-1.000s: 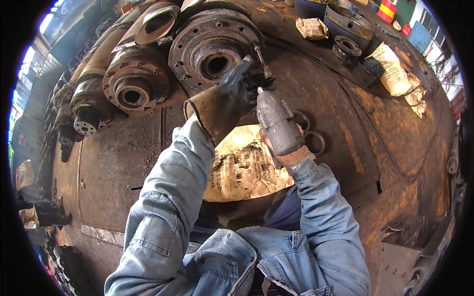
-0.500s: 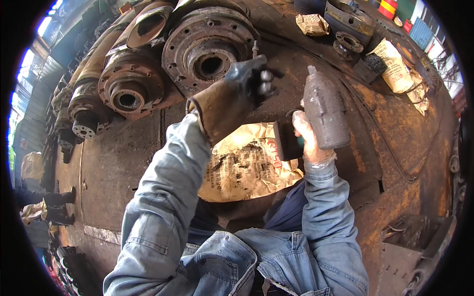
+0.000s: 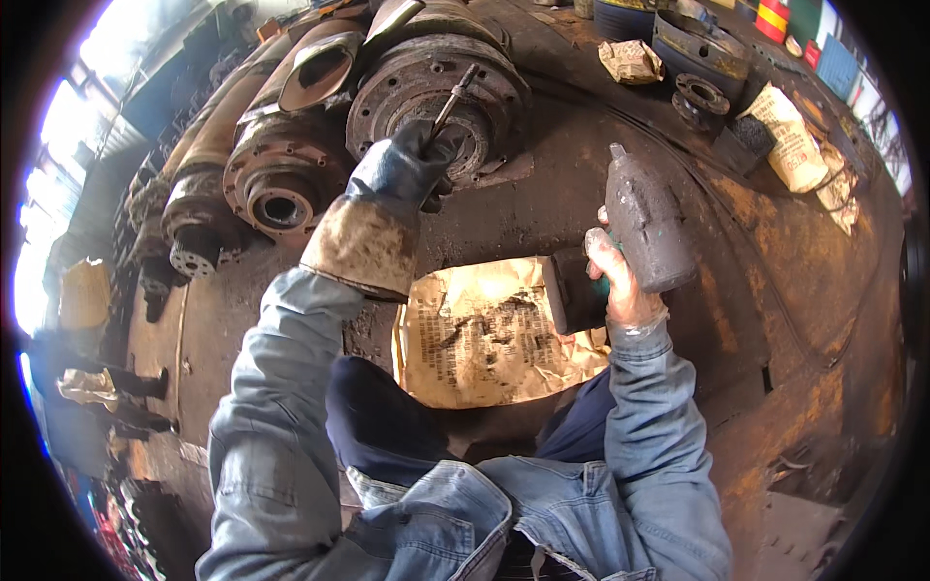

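My left hand (image 3: 392, 174), in a dirty leather-cuffed work glove, is closed around a thin metal rod (image 3: 453, 100) with a collar near its tip. The rod slants up and to the right, overlapping the round flanged end (image 3: 387, 105) of a big cylinder in my view; whether it touches cannot be made out. In my right hand (image 3: 625, 286), which has thin clear plastic about the wrist, is a grimy cordless impact wrench (image 3: 649, 228). Its nose points away from me, and its dark battery block (image 3: 578, 290) sits left of my hand. My fingers wrap its handle, partly hidden.
Several rusty cylinders (image 3: 276, 189) lie at the far left. A stained paper sack (image 3: 475, 339) is spread before my knees. At the far right are a metal ring part (image 3: 699, 97), a dark block (image 3: 744, 140) and another sack (image 3: 790, 140). A person's legs (image 3: 136, 402) show at left.
My left hand has moved left, and the rod now tilts up over the large flange. My right hand still holds the impact wrench, almost in place. The view has shifted slightly.
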`<action>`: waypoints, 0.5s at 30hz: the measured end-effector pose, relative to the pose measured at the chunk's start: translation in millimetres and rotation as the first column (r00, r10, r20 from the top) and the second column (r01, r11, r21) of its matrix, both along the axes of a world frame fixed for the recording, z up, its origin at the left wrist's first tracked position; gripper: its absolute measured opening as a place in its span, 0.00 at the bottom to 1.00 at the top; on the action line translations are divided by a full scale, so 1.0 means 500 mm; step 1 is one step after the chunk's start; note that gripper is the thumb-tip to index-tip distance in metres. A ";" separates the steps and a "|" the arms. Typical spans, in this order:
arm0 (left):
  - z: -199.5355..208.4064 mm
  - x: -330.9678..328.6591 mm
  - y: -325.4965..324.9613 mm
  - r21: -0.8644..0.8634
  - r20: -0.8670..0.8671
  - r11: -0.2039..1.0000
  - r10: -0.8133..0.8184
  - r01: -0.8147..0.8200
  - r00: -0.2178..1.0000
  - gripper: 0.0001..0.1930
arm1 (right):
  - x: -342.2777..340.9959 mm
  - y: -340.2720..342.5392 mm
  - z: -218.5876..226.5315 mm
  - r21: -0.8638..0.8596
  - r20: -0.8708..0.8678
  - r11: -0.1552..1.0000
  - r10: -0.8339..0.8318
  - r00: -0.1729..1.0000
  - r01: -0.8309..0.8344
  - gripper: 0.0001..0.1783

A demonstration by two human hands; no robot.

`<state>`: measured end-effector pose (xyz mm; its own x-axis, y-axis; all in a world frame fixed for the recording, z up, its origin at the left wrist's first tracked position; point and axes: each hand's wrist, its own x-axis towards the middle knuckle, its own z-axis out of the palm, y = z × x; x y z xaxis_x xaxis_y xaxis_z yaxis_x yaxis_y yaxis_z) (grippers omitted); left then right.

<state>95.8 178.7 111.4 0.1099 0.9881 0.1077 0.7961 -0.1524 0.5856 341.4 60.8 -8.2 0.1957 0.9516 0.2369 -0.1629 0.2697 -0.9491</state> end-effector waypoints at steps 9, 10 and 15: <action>-0.021 -0.027 0.027 -0.085 0.021 0.996 -0.032 0.034 0.999 0.16 | -0.005 -0.011 -0.002 -0.042 0.065 0.995 -0.091 0.994 0.094 0.20; -0.033 -0.031 0.022 -0.133 0.063 0.989 -0.048 0.056 0.997 0.16 | -0.004 -0.021 -0.005 -0.059 0.059 0.990 -0.121 0.991 0.125 0.20; -0.142 -0.049 -0.034 -0.461 0.476 0.841 -0.035 0.283 0.879 0.24 | -0.012 0.014 0.009 0.043 -0.099 0.996 -0.071 0.993 0.076 0.16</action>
